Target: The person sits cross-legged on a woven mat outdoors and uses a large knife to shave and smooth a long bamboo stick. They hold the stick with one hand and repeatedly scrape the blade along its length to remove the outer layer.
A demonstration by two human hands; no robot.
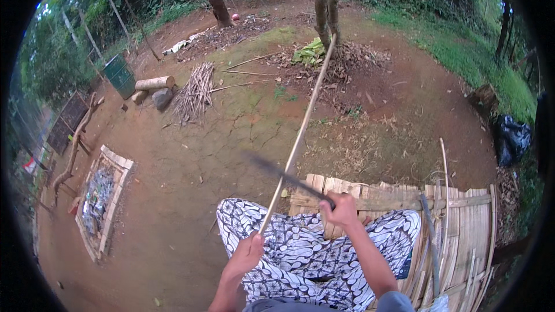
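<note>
My left hand (247,254) is closed round the lower end of a long, pale stick (310,107), which looks like a bamboo strip. From there the stick slants up and away toward a tree's base. My right hand (342,211) grips the handle of a long knife (284,174). Its dark blade points left and crosses the stick well above my left hand; motion blurs the tip. Whether the edge touches the stick I cannot tell. Both hands are over my crossed legs, covered by a black-and-white patterned cloth (283,254).
Under me is a bamboo slat platform (471,231), with a grey bar (429,237) and thin strips on its right. A framed bed of clear plastic (97,196) lies left. Farther off are a stick pile (196,92), log (154,83), green drum (119,77) and tree (321,3).
</note>
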